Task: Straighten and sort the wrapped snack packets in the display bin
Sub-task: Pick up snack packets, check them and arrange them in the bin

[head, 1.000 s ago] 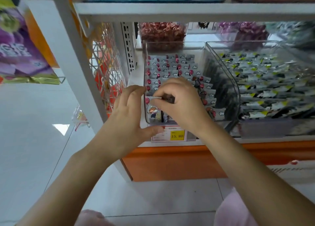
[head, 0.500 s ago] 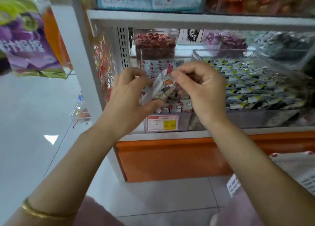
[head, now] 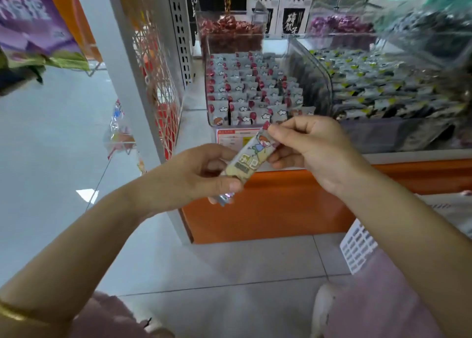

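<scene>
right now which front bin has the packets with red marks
The left front bin, beside the white perforated upright; its grey packets carry red marks, while the right front bin holds dark packets with yellow-green corners.

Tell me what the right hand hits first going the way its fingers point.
The right hand pinches the snack packet and its fingers point left along it, so it would probably meet the left hand holding the packet's lower end first, though depth is unclear.

A shop: shelf with clear snack bins (price tag in front).
</scene>
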Available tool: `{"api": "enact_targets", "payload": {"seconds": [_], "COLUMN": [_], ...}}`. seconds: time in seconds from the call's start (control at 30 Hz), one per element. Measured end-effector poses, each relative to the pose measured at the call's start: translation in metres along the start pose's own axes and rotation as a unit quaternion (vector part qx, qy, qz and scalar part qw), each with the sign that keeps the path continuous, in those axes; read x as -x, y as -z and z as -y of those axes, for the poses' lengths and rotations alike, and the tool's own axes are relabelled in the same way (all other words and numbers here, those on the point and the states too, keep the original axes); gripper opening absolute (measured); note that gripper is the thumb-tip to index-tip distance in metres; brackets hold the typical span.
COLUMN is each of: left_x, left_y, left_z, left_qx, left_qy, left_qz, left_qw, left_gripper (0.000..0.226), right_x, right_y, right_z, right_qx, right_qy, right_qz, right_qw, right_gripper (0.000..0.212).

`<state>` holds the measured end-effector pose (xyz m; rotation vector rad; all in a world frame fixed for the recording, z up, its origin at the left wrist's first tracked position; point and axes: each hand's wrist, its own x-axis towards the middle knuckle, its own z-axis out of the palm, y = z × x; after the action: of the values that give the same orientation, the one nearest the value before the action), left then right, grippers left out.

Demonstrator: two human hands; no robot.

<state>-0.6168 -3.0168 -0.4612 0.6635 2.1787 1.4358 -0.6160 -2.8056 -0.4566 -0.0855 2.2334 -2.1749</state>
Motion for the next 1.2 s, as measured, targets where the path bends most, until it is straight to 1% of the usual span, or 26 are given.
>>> {"api": "enact_targets", "payload": {"seconds": [0.1,0.17,0.27,0.33,0.43,0.53,0.7,0.77,0.87,0.93,0.97,1.03,1.07,1.13,1.17,1.2], "left_x": [-0.002,-0.004,-0.012,-0.016,-0.02,-0.022,-0.017,-0.014,-0.01,-0.008,-0.008,-0.008,-0.009,-0.012,-0.013,-0.014], "left_y": [0.005,0.005,0.002,0.0,-0.002,0.0,0.003,0.004,0.006,0.007,0.009,0.014,0.017,0.022,0.023,0.024], "left_z": [0.003,0.004,0.01,0.012,0.01,0.008,0.007,0.006,-0.001,-0.005,-0.009,-0.016,-0.021,-0.03,-0.032,-0.033], "left_qx": [0.035,0.076,0.179,0.239,0.333,0.374,0.36,0.359,0.341,0.316,0.301,0.245,0.188,0.079,0.05,0.039], "left_qy": [-0.006,-0.002,0.021,0.028,0.036,0.035,0.021,0.019,0.004,-0.01,-0.015,-0.032,-0.048,-0.076,-0.083,-0.089], "left_qz": [-0.025,-0.067,-0.158,-0.196,-0.203,-0.203,-0.197,-0.188,-0.157,-0.15,-0.153,-0.164,-0.173,-0.192,-0.203,-0.211], "left_qw": [0.999,0.995,0.971,0.951,0.92,0.904,0.912,0.914,0.927,0.937,0.941,0.955,0.966,0.975,0.974,0.973], "left_gripper": [0.044,0.039,0.036,0.032,0.022,0.03,0.029,0.027,0.022,0.02,0.023,0.033,0.034,0.032,0.03,0.03], "right_x": [0.001,0.002,0.001,0.001,-0.002,-0.005,-0.006,-0.008,-0.009,-0.01,-0.011,-0.016,-0.02,-0.027,-0.03,-0.032], "right_y": [0.009,0.016,0.024,0.026,0.027,0.028,0.026,0.025,0.023,0.02,0.019,0.017,0.016,0.014,0.013,0.012], "right_z": [0.0,0.0,-0.002,-0.003,-0.003,-0.002,-0.002,-0.003,-0.004,0.0,0.003,0.011,0.015,0.025,0.029,0.031], "right_qx": [-0.035,-0.062,-0.085,-0.096,-0.121,-0.154,-0.191,-0.17,-0.06,0.022,0.058,0.093,0.088,0.039,0.017,0.019], "right_qy": [-0.036,-0.065,-0.107,-0.119,-0.126,-0.125,-0.11,-0.087,0.0,0.074,0.105,0.133,0.13,0.106,0.097,0.1], "right_qz": [0.008,0.015,0.038,0.055,0.068,0.058,0.043,0.021,-0.033,-0.053,-0.054,-0.046,-0.042,-0.028,-0.016,-0.007], "right_qw": [0.999,0.996,0.99,0.987,0.982,0.978,0.974,0.981,0.998,0.996,0.991,0.986,0.987,0.993,0.995,0.995], "right_gripper": [0.012,0.017,0.018,0.018,0.016,0.017,0.022,0.018,0.018,0.026,0.031,0.036,0.034,0.024,0.017,0.011]}}
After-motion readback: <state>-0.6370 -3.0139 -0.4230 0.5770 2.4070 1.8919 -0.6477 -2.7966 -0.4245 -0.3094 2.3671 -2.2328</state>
